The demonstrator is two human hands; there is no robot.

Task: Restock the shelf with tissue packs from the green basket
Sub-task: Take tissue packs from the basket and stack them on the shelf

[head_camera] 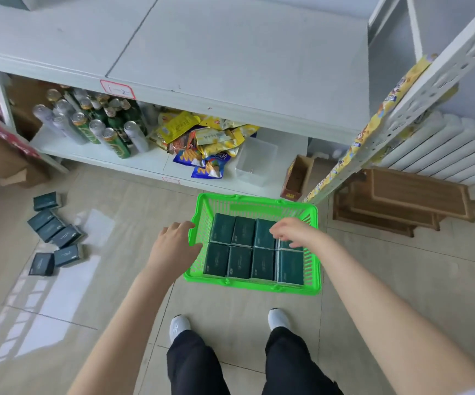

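Below right grip [290, 232], tissue packs [240, 262] in green basket [259, 289]

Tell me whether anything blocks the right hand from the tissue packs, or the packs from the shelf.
Nothing visible does. The right hand hovers directly over the tissue packs in the open-topped green basket, and only bare floor lies between the basket and the shelf ahead.

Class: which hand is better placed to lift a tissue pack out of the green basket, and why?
Probably the right hand: it is directly over the tissue packs inside the green basket, while the left hand is at the basket's left rim, outside it.
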